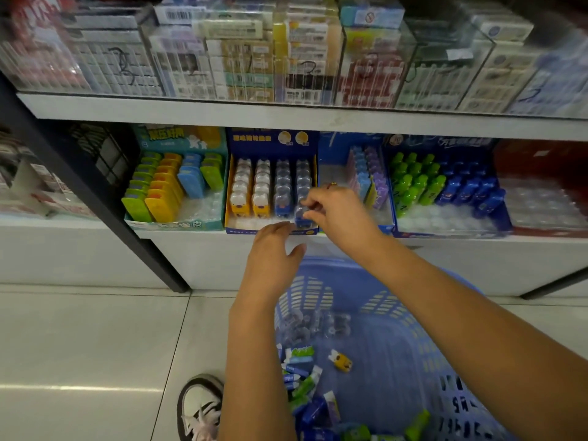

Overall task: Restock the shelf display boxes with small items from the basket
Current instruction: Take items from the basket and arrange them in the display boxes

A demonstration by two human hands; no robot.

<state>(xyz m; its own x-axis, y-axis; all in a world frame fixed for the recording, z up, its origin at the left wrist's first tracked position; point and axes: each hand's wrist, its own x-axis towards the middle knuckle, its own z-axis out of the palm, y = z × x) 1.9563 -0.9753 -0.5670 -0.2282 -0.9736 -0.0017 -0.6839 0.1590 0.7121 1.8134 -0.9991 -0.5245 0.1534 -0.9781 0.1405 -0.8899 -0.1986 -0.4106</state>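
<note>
Shelf (286, 117) ahead of me, blue basket (334, 265) on the floor under my arms, loose stock inside. Blue display box (270, 141) mid-shelf, four rows running front to back. My right hand (337, 214) pinches a small blue item (300, 216) at the front end of the rightmost row, item upright. My left hand (270, 259) is straight-fingered, holds nothing, tips at the box's front lip, just left of the item. Right hand nearer; I judge seating goes down and back along that row.

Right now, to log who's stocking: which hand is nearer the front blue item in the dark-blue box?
Right. The right hand pinches the blue item; the left hand is just below-left of it.
</note>
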